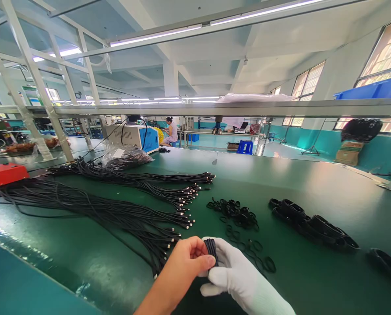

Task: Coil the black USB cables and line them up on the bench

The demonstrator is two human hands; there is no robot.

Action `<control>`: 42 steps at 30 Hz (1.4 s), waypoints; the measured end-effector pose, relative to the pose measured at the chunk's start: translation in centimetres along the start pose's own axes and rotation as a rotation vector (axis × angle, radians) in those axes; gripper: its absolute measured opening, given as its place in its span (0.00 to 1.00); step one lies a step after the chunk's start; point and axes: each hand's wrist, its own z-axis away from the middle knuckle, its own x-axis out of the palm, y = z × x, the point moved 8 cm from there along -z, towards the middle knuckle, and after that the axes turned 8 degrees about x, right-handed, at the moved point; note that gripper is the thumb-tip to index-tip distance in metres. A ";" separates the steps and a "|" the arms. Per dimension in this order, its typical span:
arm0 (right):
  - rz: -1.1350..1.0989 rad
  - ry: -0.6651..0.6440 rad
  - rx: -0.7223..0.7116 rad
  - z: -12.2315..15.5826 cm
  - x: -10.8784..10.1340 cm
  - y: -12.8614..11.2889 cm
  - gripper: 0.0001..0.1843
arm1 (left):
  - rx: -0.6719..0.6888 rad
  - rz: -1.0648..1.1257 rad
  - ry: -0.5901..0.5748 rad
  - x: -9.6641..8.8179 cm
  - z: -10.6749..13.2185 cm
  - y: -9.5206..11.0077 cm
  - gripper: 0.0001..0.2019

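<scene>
My bare left hand [189, 261] pinches a coiled black cable [210, 247] between thumb and fingers. Around the other side of that coil is my right hand [234, 270], in a white glove, its fingers curled against it. The coil's lower part is hidden by the hands. Just beyond them lies a heap of small black bands [236, 213], with several loose bands [255, 247] nearer to the glove. Long black cables [93, 205] stretch across the left of the green tabletop [248, 170], their metal plug ends pointing towards my hands.
Coiled black cables [313, 225] lie in a row at the right. A red box [5, 174] stands at the left edge. Behind are a clear plastic bag [125, 156] and a blue-and-white machine [132, 136]. A metal shelf rail [195, 109] crosses above; a person [172, 131] sits far back.
</scene>
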 end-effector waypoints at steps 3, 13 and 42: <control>-0.015 -0.063 0.034 0.0 0.6 0.3 0.28 | -0.013 0.091 -0.033 0.7 0.2 -0.4 0.14; -0.081 -0.044 0.057 -0.1 0.2 1.0 0.23 | -0.004 -0.118 -0.109 0.8 0.0 0.2 0.09; -0.427 -0.415 0.010 -0.5 0.5 1.0 0.31 | 0.381 -0.422 0.195 -3.5 -1.0 4.9 0.10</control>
